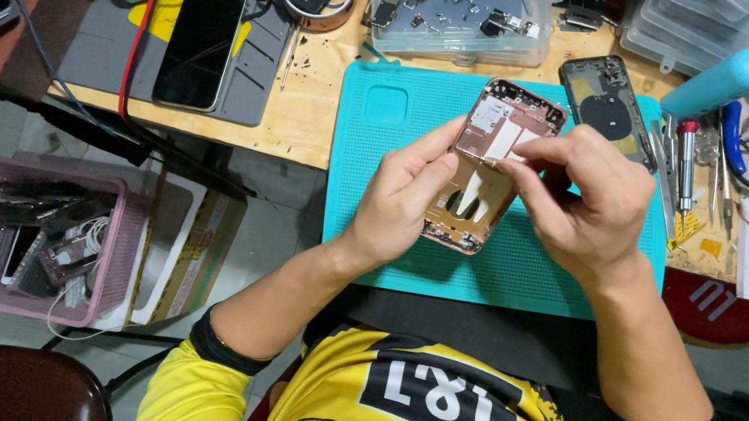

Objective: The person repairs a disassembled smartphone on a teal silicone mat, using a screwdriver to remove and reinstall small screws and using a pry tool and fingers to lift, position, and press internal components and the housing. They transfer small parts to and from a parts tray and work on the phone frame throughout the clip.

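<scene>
Two hands' grip around phone housing (492, 164)

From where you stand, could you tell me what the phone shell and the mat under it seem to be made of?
Phone shell: probably metal, pinkish with a satin sheen, thin rigid edges. Mat: likely soft silicone or rubber, matte teal with a fine dotted texture.

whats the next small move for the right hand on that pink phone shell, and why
Probably lift the pinched piece slowly away. The left hand cradles the rose-coloured phone housing open side up above the teal mat, and the right hand has its fingertips pressed together on something small inside, near the middle. What they grip is too small to tell.
</scene>
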### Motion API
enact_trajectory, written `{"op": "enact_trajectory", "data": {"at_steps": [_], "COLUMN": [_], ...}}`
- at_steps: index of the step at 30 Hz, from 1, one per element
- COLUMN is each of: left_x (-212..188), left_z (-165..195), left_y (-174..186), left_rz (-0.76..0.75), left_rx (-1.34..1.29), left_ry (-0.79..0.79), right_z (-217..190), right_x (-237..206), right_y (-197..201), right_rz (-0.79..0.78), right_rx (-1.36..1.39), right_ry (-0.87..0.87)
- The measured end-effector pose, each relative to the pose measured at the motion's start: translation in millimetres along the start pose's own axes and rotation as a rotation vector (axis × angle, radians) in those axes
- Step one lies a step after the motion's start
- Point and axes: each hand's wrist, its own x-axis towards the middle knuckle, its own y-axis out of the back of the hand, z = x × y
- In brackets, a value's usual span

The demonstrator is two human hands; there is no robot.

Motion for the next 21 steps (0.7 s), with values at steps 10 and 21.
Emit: {"op": "enact_trajectory", "data": {"at_steps": [10, 21], "left_x": [2.0, 3.2], "left_z": [1.6, 5.0], "left_y": [-0.2, -1.1], "left_rz": [0.011, 0.011], "left_rx": [0.028, 0.05], "left_ry": [-0.018, -0.042], "right_z": [4.2, 1.3], "right_x": [-1.3, -0.8], "right_y": [-0.9, 0.5], "right_rz": [-0.039, -0.03], "right_rx": [0.047, 0.052], "right_ry": [-0.026, -0.043]}}
